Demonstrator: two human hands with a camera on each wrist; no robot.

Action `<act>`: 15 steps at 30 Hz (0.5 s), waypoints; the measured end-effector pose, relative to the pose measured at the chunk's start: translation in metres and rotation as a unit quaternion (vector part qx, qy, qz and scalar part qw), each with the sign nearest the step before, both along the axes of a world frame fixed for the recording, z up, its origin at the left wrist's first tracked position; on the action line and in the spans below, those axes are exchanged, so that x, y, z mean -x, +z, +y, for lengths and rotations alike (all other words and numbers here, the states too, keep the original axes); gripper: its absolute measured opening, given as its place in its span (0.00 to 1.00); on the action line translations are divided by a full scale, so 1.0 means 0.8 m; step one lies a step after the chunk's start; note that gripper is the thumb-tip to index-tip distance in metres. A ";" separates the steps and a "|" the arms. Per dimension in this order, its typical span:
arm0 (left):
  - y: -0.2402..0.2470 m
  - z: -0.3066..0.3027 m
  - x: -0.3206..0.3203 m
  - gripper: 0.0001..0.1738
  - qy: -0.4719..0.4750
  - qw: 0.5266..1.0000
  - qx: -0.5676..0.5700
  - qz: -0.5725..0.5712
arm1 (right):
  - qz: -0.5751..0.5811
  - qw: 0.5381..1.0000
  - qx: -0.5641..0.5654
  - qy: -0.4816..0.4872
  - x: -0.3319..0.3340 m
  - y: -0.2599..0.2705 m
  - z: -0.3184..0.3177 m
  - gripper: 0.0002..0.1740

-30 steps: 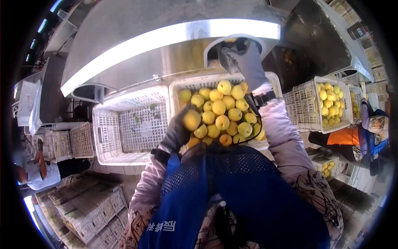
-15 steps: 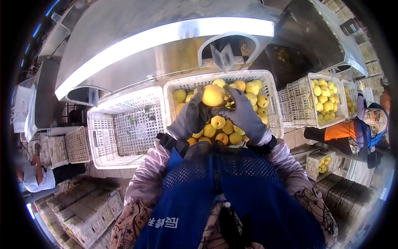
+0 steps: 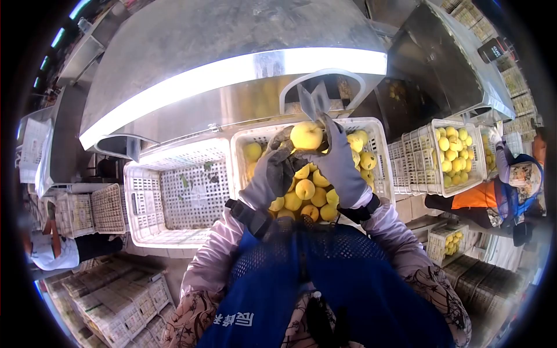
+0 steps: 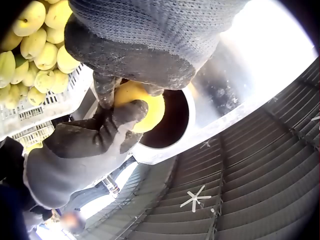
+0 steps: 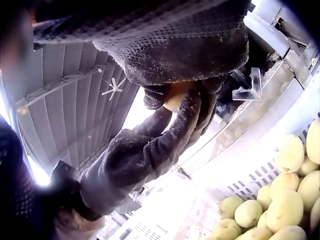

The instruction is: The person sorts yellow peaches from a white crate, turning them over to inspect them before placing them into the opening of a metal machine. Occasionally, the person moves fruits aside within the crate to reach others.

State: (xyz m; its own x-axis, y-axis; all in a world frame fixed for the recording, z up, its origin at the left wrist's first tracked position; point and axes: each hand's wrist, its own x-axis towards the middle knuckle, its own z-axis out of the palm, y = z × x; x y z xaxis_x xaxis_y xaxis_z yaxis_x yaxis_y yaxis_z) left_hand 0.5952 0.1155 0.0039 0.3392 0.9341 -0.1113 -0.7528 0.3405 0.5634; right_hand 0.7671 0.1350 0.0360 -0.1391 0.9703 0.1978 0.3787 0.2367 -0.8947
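Note:
A yellow peach [image 3: 306,136] is held between my two gloved hands, above a white crate [image 3: 380,168] of yellow peaches [image 3: 304,189]. My left hand [image 3: 270,171], in a grey glove with a dark palm, grips the fruit from the left. From the other side my right hand [image 3: 338,163] curls its fingers round the same peach. The left wrist view shows the peach [image 4: 150,111] with thumb and fingers around it, in front of a round dark opening [image 4: 172,122]. Most of the peach [image 5: 176,96] is hidden behind the gloves in the right wrist view.
Left of the peach crate stands a second white crate [image 3: 177,229] with a few leaves on its floor. A metal machine [image 3: 232,37] with a chute opening [image 3: 342,93] rises behind both. Further crates of peaches [image 3: 455,151] and a person in orange and blue [image 3: 499,185] are at right.
A second ago my right hand was inside the chute and the left held a peach over the crate's left side. Now both hands are together on a peach, slightly raised since half a second ago.

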 end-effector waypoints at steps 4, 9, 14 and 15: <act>-0.010 0.007 -0.002 0.24 0.092 0.957 -0.148 0.234 | 0.071 0.996 0.047 0.003 0.004 -0.015 0.011 0.49; -0.073 0.031 0.019 0.15 0.000 0.992 -0.016 -0.122 | 0.054 0.998 0.037 0.011 -0.001 -0.005 0.020 0.47; -0.039 0.030 0.015 0.18 0.019 0.991 0.116 0.065 | -0.169 0.973 -0.144 -0.071 -0.023 -0.051 0.081 0.47; -0.054 0.025 0.020 0.19 0.011 0.980 0.138 0.145 | -0.169 0.973 -0.142 -0.071 -0.025 -0.067 0.096 0.47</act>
